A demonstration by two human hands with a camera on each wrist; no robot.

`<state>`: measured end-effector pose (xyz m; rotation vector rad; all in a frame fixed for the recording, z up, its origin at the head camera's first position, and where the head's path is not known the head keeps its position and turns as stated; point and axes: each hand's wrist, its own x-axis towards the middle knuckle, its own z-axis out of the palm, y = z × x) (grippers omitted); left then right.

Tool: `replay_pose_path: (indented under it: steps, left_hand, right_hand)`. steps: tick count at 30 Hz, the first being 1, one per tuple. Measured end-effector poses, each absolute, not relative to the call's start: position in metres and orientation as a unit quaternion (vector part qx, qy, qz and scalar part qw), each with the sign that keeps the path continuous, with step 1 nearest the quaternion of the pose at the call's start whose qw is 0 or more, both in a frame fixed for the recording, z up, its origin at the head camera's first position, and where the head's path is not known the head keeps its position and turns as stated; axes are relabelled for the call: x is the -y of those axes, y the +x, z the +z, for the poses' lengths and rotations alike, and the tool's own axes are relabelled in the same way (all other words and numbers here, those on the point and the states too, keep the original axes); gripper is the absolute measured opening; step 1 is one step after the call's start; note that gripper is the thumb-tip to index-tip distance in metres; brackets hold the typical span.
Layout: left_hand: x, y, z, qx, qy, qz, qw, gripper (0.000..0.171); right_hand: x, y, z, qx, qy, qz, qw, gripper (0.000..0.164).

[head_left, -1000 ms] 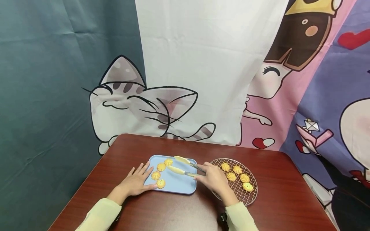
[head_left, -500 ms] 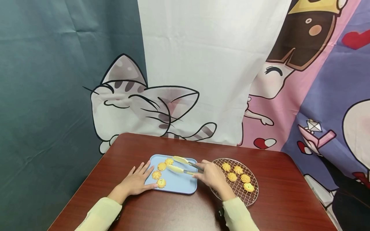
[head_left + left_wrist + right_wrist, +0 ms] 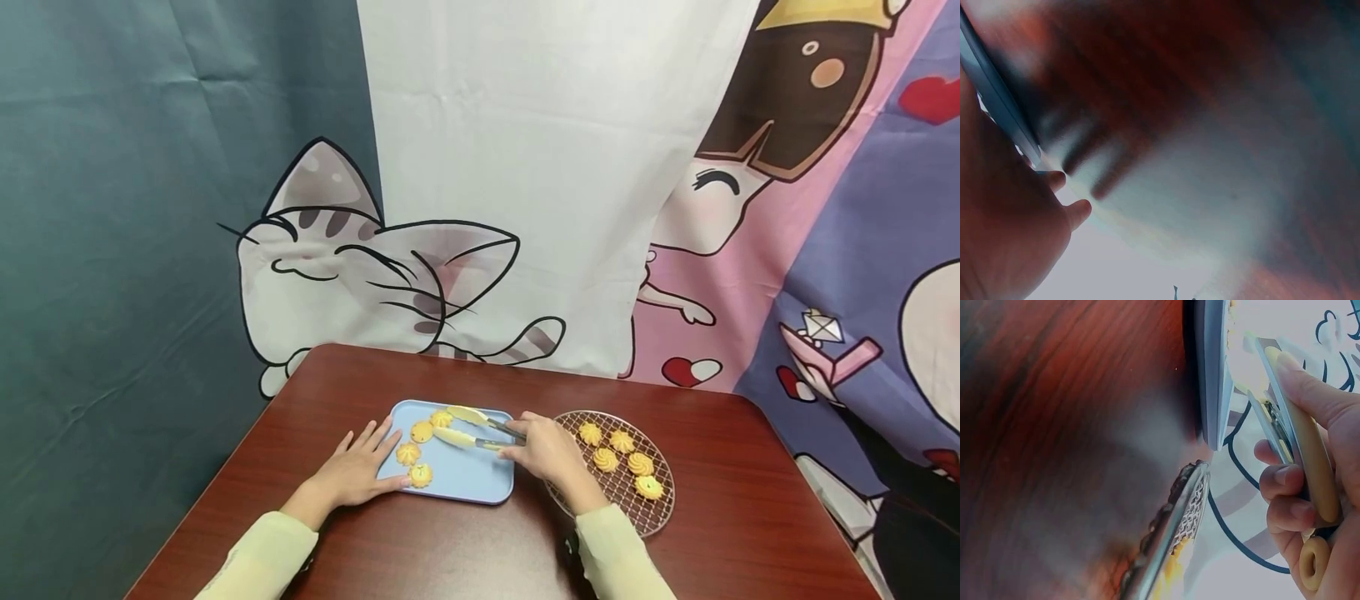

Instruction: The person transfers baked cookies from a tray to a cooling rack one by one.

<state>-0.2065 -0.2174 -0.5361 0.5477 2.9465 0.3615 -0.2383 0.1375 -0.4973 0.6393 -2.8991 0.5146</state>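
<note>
"Held what?"
"My right hand (image 3: 551, 452) gripped tongs (image 3: 454, 437) over the tray (image 3: 472, 481); my left hand (image 3: 354, 472) lay spread at its nine o'clock, near cookies (image 3: 408, 453)."
"And around?"
"The brown table (image 3: 465, 542) shone, rack (image 3: 617, 501) at the tray's three, curtains (image 3: 555, 150) at twelve."

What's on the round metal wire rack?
Five yellow ridged cookies show on the rack. The person's right hand and forearm cover part of its left side; whatever lies beneath them is hidden.
</note>
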Motion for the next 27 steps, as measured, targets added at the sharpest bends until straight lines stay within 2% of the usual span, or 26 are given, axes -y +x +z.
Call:
replay_pose_path:
  steps: [27]
  left_hand:
    - [0.217,-0.208,-0.544,-0.974,0.189,0.123,0.034,0.097]
  right_hand:
    - [-0.142,-0.234,-0.498,0.957,0.216,0.176,0.084,0.043]
